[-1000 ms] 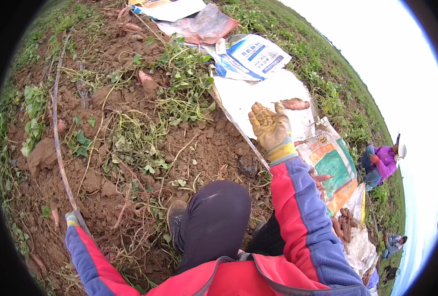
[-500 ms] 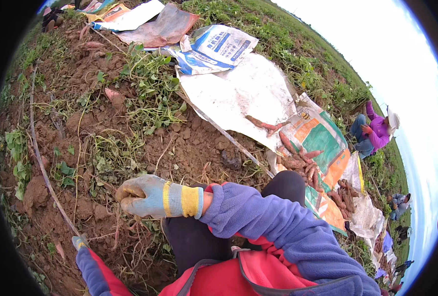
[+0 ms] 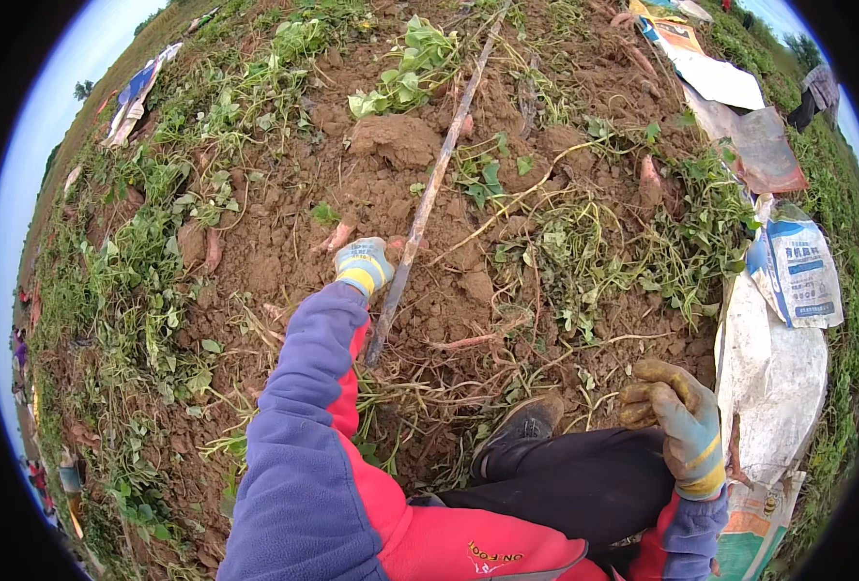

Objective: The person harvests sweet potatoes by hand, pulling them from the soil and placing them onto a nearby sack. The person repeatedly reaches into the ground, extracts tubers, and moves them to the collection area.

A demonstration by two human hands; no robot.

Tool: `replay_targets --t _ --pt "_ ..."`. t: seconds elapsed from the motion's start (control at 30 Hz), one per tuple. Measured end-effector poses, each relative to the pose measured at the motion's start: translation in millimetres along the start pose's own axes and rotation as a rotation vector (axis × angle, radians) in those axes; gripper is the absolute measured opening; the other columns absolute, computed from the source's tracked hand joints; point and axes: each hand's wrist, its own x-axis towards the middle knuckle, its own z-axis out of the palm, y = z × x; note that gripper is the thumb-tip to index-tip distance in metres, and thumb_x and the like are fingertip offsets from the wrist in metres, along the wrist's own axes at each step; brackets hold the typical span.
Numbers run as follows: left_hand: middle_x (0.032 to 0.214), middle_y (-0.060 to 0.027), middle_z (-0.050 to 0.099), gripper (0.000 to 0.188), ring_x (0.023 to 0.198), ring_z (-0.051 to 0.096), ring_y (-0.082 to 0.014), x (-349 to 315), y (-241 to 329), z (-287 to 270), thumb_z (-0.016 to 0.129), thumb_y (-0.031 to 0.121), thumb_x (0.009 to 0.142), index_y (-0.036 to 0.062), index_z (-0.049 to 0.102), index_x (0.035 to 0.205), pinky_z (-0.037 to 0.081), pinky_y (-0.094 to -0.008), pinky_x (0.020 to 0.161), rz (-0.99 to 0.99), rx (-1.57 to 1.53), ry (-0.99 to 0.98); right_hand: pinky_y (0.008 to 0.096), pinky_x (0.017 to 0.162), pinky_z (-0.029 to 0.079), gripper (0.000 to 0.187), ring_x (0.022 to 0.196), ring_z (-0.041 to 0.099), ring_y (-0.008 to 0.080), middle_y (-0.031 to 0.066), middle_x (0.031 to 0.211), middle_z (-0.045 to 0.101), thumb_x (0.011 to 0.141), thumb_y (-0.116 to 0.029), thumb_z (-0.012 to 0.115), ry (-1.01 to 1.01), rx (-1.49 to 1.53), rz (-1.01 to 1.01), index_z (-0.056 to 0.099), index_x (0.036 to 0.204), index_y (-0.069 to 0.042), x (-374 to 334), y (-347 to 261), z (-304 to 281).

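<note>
Head view: a slanting, pink, tapered root (image 3: 337, 237) is seen in brown soil (image 3: 439, 290), just up-left of the nearer, blue-and-yellow-gloved left hand (image 3: 364, 264) — whether grasped cannot be told; the mud-stained, gloved right hand (image 3: 678, 421) — half-curled, unladen — is held well apart.

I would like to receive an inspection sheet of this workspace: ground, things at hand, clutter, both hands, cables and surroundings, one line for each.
Surface: brown soil, lumpy and uneven.
Things at hand: reddish root close to the left hand; long pole lying beside that hand, contact unclear.
Clutter: green vines over the soil; white sheet and blue-and-white sack along the right.
Hands: both gloved; left one's grip cannot be told; right hand has bent, soiled fingers, nothing seen held.
Cables: nothing seen.
Surroundings: open field, sky, a person partly visible at upper right.
</note>
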Motion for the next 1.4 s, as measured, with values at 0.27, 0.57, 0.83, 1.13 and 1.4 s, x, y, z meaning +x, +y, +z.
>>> replay_targets --t 0.27,0.57,0.83,1.13,1.4 --pt "0.137 -0.0156 0.049 0.054 0.123 0.05 -0.0327 65 -92 65 0.071 0.025 0.072 0.013 0.059 0.123 0.04 -0.0443 0.102 -0.168 -0.403 0.564 0.0302 0.075 0.054 0.056 0.083 0.066 0.0216 0.0186 0.1 0.066 0.088 -0.03 0.063 -0.108 -0.009 0.044 0.048 0.125 0.009 2 -5 -2" --pt "0.129 -0.0224 0.054 0.082 0.117 0.055 -0.0367 84 -47 52 0.075 0.019 0.071 0.0048 0.034 0.141 0.046 -0.0403 0.098 -0.381 -0.301 0.143 0.0285 0.083 0.05 0.05 0.091 0.063 0.0178 0.0158 0.103 0.065 0.091 -0.022 0.06 -0.068 0.01 0.139 0.047 0.127 0.009 4 -3 -15" --pt "0.108 -0.0201 0.067 0.029 0.105 0.064 -0.0345 62 -15 23 0.067 0.018 0.076 0.0011 0.069 0.1 0.05 -0.0386 0.089 -0.388 -0.116 0.077 0.0299 0.08 0.052 0.048 0.088 0.064 0.0177 0.0148 0.104 0.065 0.091 -0.026 0.06 -0.128 0.003 0.043 0.05 0.124 0.007 -7 1 -21" --pt "0.124 -0.0186 0.052 0.067 0.117 0.05 -0.0263 79 3 65 0.068 0.013 0.078 0.0054 0.04 0.138 0.04 -0.0344 0.097 -0.261 -0.442 0.064 0.0285 0.08 0.05 0.042 0.09 0.063 0.0169 0.0134 0.101 0.065 0.092 -0.023 0.058 -0.149 0.128 -0.009 0.051 0.122 0.006 -19 13 -41" --pt "0.125 -0.0138 0.058 0.058 0.121 0.052 -0.0206 77 18 71 0.074 0.019 0.075 0.0005 0.053 0.126 0.04 -0.0303 0.098 -0.332 -0.514 0.048 0.0284 0.078 0.051 0.047 0.09 0.063 0.0153 0.0132 0.104 0.065 0.093 -0.028 0.058 -0.11 0.108 0.039 0.051 0.125 0.005 -10 19 -49"
